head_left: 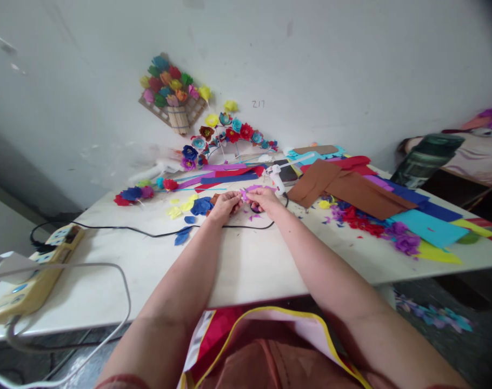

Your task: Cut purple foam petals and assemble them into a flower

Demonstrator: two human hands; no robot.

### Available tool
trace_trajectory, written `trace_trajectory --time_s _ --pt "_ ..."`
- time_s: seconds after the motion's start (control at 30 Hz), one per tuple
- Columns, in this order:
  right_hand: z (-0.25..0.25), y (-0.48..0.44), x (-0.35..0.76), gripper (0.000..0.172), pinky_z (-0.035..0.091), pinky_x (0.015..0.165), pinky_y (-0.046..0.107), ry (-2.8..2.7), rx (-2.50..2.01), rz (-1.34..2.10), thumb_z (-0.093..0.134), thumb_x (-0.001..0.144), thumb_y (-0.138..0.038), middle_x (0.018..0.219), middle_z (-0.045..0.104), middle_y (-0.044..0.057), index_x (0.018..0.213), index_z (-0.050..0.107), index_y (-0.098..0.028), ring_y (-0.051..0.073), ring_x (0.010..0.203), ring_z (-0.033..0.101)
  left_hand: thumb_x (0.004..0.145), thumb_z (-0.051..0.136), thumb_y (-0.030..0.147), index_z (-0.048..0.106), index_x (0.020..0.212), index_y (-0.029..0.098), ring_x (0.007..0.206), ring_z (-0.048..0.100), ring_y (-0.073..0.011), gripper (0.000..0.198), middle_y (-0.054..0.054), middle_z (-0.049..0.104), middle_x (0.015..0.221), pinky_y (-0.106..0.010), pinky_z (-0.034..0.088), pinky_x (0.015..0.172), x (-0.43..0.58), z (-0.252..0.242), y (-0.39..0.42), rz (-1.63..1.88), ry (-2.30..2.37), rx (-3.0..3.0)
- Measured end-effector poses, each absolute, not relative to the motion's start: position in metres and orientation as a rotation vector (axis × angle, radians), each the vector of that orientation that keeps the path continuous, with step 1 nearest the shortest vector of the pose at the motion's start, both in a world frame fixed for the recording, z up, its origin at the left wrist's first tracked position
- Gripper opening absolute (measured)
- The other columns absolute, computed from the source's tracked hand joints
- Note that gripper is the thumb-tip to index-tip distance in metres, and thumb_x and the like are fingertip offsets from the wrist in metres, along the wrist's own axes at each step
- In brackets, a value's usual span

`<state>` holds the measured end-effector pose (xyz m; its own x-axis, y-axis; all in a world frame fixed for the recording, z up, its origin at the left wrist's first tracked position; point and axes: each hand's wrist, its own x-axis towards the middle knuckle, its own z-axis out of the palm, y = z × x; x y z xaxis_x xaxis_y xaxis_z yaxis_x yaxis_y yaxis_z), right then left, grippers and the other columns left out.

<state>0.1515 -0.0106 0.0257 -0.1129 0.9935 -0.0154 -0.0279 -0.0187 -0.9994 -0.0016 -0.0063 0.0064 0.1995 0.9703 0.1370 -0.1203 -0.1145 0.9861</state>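
1. One small purple crepe-paper piece (244,195) sits between the two hands, at the fingertips, raised over the table (250,265)
2. The left hand (228,203) has its fingers curled and pinching the purple piece from one side; the right hand (265,199) pinches it from the other, thumb and fingers drawn together
3. One white hot-glue gun (276,179) is just beyond the right hand, with one pale glue stick (300,161) reaching out from its back
4. Blue paper petals (201,206) lie in one clump beside the left hand, with smaller pieces nearer the person; their overlap prevents an exact count
5. Two brown crepe-paper sheets (365,189) overlap on the right, with one turquoise sheet (430,227) near them
6. One yellowish power strip (37,278) lies at the left edge, and one dark green bottle (426,162) at the far right
7. One basket bouquet of paper flowers (167,84) hangs on the wall, its blooms too crowded to count
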Motion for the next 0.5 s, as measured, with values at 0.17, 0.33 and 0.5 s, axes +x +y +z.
trace_trajectory --time_s 0.17,0.33,0.5 --pt "0.0264 -0.0122 0.1506 0.009 0.025 0.03 0.012 -1.249 -1.153 1.321 0.063 0.08 -0.008 0.056 0.063 -0.002 0.072 0.062 -0.012 0.003 0.037 0.046 0.059 0.079 0.046 0.054 0.071 0.015 0.037 0.037 -0.0038 0.042 0.004 0.054 0.053 -0.019 0.019 0.036 -0.001 0.0065 -0.0062 1.19 0.924 1.307" --pt "0.0274 -0.0132 0.1502 0.01 0.025 0.03 0.012 -1.244 -1.148 1.322 0.062 0.079 -0.006 0.054 0.062 -0.002 0.072 0.062 -0.012 0.003 0.036 0.046 0.061 0.078 0.046 0.054 0.07 0.015 0.037 0.037 -0.0035 0.041 0.003 0.053 0.052 -0.019 0.019 0.035 -0.001 0.007 -0.0066 1.182 0.931 1.313" --pt "0.0289 -0.014 0.1489 0.011 0.025 0.03 0.012 -1.232 -1.162 1.302 0.062 0.077 -0.003 0.052 0.061 -0.003 0.072 0.062 -0.013 0.003 0.036 0.045 0.061 0.078 0.045 0.055 0.071 0.015 0.037 0.036 -0.0034 0.04 0.003 0.054 0.053 -0.019 0.019 0.036 -0.0008 0.0076 -0.0071 1.175 0.941 1.308"
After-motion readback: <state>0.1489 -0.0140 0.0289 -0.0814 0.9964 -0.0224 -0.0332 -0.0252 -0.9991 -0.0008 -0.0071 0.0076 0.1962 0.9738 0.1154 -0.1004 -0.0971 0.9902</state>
